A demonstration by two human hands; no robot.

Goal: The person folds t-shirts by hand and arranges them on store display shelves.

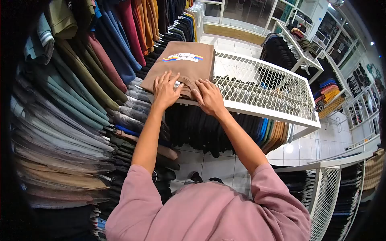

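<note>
A folded brown T-shirt [197, 68] with white lettering and a multicoloured stripe lies at the left end of a white mesh-topped rack [265, 76]. Its collar faces me, and a small pale label shows inside the neck. My left hand [167, 89] rests on the shirt left of the collar, fingers spread. On the collar's right side lies my right hand [208, 96], its fingers stretched over the fabric near the edge. Neither hand is visibly gripping the cloth. What lies beneath the shirt is hidden.
Hanging clothes [60, 100] crowd the left side in many colours. Dark garments [209, 130] hang below the mesh top. Another white rack [321, 193] stands at the lower right, and a further clothes rack [299, 44] is at the back right. White tiles [219, 166] cover the floor.
</note>
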